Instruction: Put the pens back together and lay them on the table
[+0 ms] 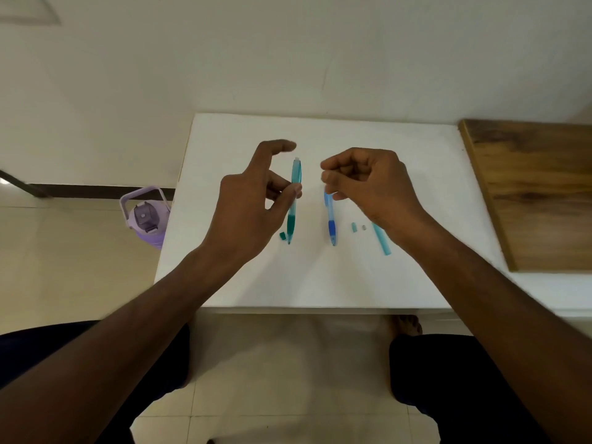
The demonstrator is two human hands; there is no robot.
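**Two pens up, loose parts on the desk**

Left hand (253, 200) pinches the green pen (294, 200) at mid-barrel between thumb and a curled finger; index finger is lifted clear above it. Pen's long axis runs near-vertical in the head view, tip toward the person, clicker end toward the wall. The dark green grip sits at the lower end, and the tip is right at the desk (320, 277) surface; contact can't be confirmed.

Right hand (368, 181) is curled round the top of the blue pen (331, 224), fingers bunched over its upper end so that end is hidden. Same orientation: long axis roughly parallel to the green pen, tip toward the person, dark blue grip low. The two pens are near each other but apart.

Loose bits on the white desk:
- small green piece (282, 235) just beside the green pen's tip, on its left
- small pale green piece (354, 227) and a tiny grey piece (364, 227) right of the blue pen
- light blue tube (382, 239) lying partly under the right wrist, angled slightly off the pens' axis

No readable print or brand on either pen.

Wooden board (538, 193) lies on the desk's right side. Purple water bottle (145, 216) stands on the floor left of the desk, lid on; contents can't be seen.
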